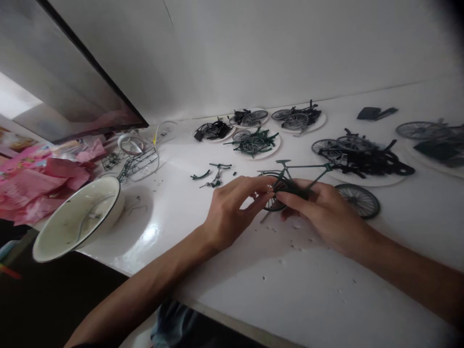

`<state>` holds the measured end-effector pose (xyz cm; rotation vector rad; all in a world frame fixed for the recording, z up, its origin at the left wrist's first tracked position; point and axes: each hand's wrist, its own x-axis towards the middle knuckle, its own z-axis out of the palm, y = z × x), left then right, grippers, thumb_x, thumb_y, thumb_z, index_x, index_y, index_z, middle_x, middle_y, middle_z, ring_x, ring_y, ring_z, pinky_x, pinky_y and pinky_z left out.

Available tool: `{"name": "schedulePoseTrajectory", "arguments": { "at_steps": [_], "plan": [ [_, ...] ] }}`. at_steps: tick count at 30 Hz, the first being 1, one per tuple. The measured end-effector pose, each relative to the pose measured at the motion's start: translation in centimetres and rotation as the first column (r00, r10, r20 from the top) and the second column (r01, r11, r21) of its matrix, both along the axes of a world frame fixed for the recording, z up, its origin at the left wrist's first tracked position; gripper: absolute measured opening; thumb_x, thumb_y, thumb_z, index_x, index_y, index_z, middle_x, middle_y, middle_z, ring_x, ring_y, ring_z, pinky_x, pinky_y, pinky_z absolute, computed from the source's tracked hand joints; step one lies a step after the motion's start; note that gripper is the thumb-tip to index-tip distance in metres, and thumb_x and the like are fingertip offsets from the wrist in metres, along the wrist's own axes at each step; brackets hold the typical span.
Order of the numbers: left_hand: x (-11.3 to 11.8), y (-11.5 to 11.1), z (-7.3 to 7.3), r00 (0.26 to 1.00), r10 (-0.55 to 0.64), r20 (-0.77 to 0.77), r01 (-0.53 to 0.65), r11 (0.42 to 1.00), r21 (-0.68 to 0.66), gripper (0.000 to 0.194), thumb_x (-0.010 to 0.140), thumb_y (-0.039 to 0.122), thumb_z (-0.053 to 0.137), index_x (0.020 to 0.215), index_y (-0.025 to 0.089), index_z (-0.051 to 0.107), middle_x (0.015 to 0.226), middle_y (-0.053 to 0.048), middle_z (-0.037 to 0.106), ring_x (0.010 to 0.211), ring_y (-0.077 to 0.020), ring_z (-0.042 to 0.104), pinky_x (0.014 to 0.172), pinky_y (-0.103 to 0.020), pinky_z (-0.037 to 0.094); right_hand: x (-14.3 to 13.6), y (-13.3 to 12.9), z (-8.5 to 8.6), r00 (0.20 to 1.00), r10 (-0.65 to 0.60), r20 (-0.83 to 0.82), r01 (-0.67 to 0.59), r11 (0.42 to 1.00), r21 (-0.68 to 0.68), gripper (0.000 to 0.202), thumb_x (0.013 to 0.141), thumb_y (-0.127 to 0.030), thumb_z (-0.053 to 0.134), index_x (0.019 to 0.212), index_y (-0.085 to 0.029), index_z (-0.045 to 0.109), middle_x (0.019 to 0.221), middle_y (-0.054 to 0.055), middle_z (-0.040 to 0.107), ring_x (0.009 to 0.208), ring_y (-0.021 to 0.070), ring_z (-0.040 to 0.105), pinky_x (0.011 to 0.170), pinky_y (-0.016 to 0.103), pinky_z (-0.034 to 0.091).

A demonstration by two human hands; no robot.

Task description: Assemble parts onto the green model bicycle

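Note:
A small dark green model bicycle frame (306,166) with a spoked wheel at its left end is held between both hands over the white table (232,309). My left hand (237,203) pinches the wheel's hub area with thumb and forefinger. Closed around the frame's lower part, my right hand (322,210) has its thumb near the same hub. Whatever tiny part lies between the fingertips is hidden. Just right of my right hand, a loose black-tyred wheel (358,200) rests on the table. Small green parts (216,180) lie left of the bicycle.
Paper plates with green parts (255,142), black parts (213,129) and wheels (295,121) stand toward the wall. A fuller plate (373,157) is at right. An enamel basin (79,217) sits at the left edge, near pink plastic (47,183) and a screen (72,72).

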<state>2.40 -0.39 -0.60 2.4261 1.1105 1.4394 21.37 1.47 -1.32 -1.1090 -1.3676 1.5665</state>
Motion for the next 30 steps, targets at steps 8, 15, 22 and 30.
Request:
{"name": "schedulePoseTrajectory", "arguments": {
  "at_steps": [8, 15, 22, 30],
  "plan": [
    [-1.0, 1.1, -0.2, 0.971, -0.193, -0.14, 0.21, 0.97, 0.122, 0.017, 0.091, 0.008, 0.062, 0.105, 0.016, 0.064, 0.1, -0.006, 0.075, 0.091, -0.0137, 0.069, 0.076, -0.029, 0.055, -0.1, -0.1, 0.2, 0.998, -0.039, -0.038, 0.038, 0.999, -0.036, 0.017, 0.08, -0.037, 0.075, 0.083, -0.02, 0.075, 0.085, 0.003, 0.072, 0.066, 0.0127, 0.066, 0.059, 0.023, 0.055],
    [-0.8, 1.4, -0.1, 0.975, -0.187, -0.122, 0.198, 0.977, 0.081, 0.016, 0.089, 0.008, 0.065, 0.104, 0.016, 0.064, 0.094, -0.006, 0.074, 0.085, -0.0138, 0.067, 0.074, -0.03, 0.054, 0.1, 0.1, 0.2, 0.991, 0.003, -0.132, -0.014, 0.997, -0.076, 0.013, 0.079, -0.036, 0.076, 0.083, -0.023, 0.076, 0.085, 0.001, 0.071, 0.07, 0.0119, 0.064, 0.059, 0.021, 0.055],
    [-0.7, 1.1, 0.8, 0.98, -0.096, -0.172, 0.11, 0.991, 0.073, 0.035, 0.091, 0.014, 0.065, 0.124, 0.018, 0.057, 0.099, -0.005, 0.073, 0.084, -0.0138, 0.063, 0.075, -0.031, 0.052, 0.0, 0.1, 0.2, 0.99, 0.01, -0.14, -0.023, 0.996, -0.088, 0.015, 0.08, -0.036, 0.074, 0.088, -0.023, 0.075, 0.09, 0.004, 0.07, 0.082, 0.0174, 0.065, 0.061, 0.025, 0.056],
    [-2.1, 1.4, 0.7, 0.992, -0.045, -0.12, 0.019, 0.976, -0.217, 0.035, 0.09, 0.021, 0.066, 0.124, 0.019, 0.057, 0.118, -0.011, 0.06, 0.097, -0.0172, 0.061, 0.08, -0.032, 0.056, 0.2, 0.3, -0.1, 0.985, -0.01, -0.171, -0.012, 0.991, -0.13, 0.016, 0.081, -0.035, 0.074, 0.089, -0.021, 0.072, 0.091, 0.004, 0.067, 0.08, 0.0167, 0.061, 0.062, 0.026, 0.055]
  ]
}}
